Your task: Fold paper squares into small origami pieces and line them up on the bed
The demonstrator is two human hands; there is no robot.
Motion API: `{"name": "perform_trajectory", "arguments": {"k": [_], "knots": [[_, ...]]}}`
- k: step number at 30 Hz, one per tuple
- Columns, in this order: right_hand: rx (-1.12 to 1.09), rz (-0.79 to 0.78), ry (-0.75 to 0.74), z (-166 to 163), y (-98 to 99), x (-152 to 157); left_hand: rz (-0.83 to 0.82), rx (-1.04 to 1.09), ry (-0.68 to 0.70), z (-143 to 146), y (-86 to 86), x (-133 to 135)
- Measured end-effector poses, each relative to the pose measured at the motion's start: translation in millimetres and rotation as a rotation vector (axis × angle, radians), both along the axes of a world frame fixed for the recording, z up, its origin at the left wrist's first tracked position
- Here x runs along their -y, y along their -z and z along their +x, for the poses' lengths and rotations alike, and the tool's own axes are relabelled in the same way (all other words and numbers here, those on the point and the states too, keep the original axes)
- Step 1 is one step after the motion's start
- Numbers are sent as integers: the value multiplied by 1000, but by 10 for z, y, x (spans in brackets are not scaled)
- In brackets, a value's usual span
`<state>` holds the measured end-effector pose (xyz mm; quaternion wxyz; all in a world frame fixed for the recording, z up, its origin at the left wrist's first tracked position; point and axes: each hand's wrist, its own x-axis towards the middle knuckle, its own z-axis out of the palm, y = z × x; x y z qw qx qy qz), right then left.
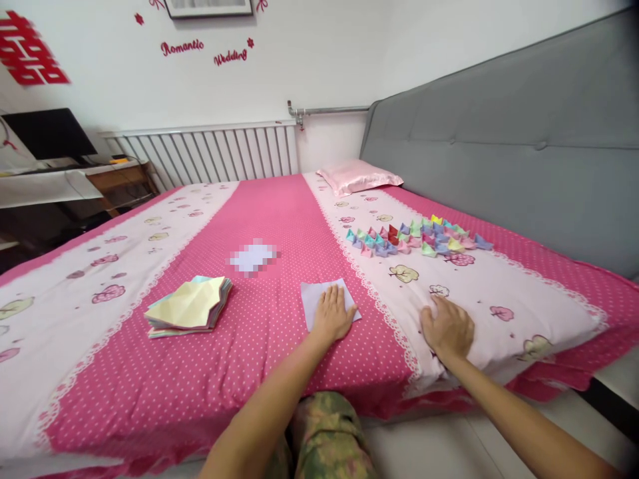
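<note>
My left hand (333,315) lies flat, fingers stretched out, on a pale lilac square of paper (313,297) near the front edge of the bed. Over to the right, my right hand (448,326) rests palm down on the white patterned strip of the bed sheet (279,219), fingers together and holding nothing. A stack of coloured paper squares (190,306) with a yellow creased sheet on top sits to the left of the lilac paper. A cluster of several small folded paper shapes (417,237) in many colours lies further back on the right.
A pink pillow (358,175) lies at the far corner by the grey padded headboard (509,133). A white radiator (210,153) runs along the far wall. A desk with a dark monitor (47,133) stands at the left. A blurred white patch (253,257) lies mid-bed.
</note>
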<state>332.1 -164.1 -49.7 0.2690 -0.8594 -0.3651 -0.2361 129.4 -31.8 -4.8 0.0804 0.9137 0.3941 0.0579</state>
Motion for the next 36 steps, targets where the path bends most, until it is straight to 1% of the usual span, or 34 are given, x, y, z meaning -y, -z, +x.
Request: {"name": "perform_trajectory", "arguments": {"k": [2, 4, 10, 14, 17, 20, 22, 24, 27, 29, 31, 34, 36], "knots": [[-1, -3, 2, 2, 4, 2, 6, 1, -18, -32, 68, -11], [-6, -4, 5, 2, 5, 7, 9, 10, -48, -76, 90, -22], [-24, 19, -27, -16, -11, 24, 5, 68, -127, -249, 67, -116], [-44, 17, -30, -15, -15, 25, 16, 77, -176, -441, 60, -232], [-42, 16, -31, -14, -14, 25, 32, 81, -240, -615, 51, -336], [-30, 12, -31, -18, -18, 26, 58, 94, -339, -789, 6, -462], [-26, 5, -27, -20, -21, 26, 73, 113, -415, -874, -64, -545], [-26, 3, -20, -18, -21, 23, 92, 140, -468, -899, -161, -602], [-27, 14, -19, -11, -14, 18, 130, 178, -461, -773, -289, -589], [-28, 25, -24, -7, -9, 15, 142, 188, -408, -587, -305, -503], [-31, 38, -29, -3, -8, 12, 145, 191, -314, -369, -241, -374], [-41, 56, -38, 0, -9, 7, 89, 107, -182, -106, -54, -175], [-47, 60, -45, 2, -8, 5, 75, 90, -161, -21, 56, -91]]}}
